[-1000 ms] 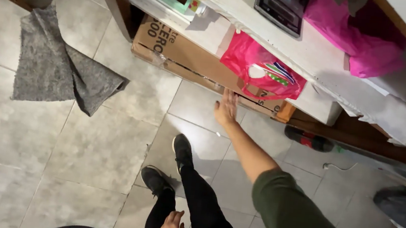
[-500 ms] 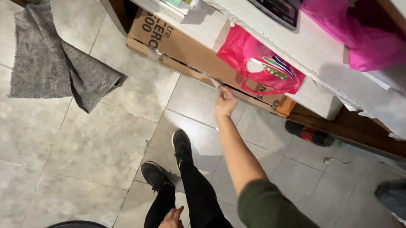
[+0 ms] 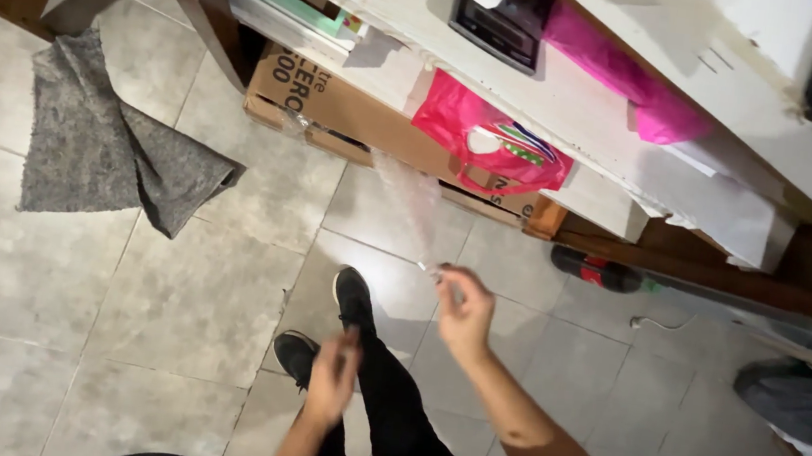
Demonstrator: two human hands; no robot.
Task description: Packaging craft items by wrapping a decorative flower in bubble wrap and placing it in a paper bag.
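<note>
Plastic film strip (image 3: 407, 198): right hand (image 3: 465, 310) is pinching its near end w/ fingers closed, drawing it taut from cardboard box (image 3: 338, 110). Left hand (image 3: 333, 376) is hanging blurred; grip unclear.

Brown cardboard box (image 3: 338, 110) under shelf — pink bag (image 3: 485, 141) beside it — dark screen (image 3: 502, 27) above.

floor (image 3: 167, 303): pale grey tiles | grey cloth (image 3: 103, 141): crumpled on the tiles, upper left | cardboard box (image 3: 338, 110): on the floor under the white shelf (image 3: 581, 96) | dark bottle (image 3: 597, 271): lying on its side, right of the box | black shoes (image 3: 335, 326): standing on the tiles
</note>
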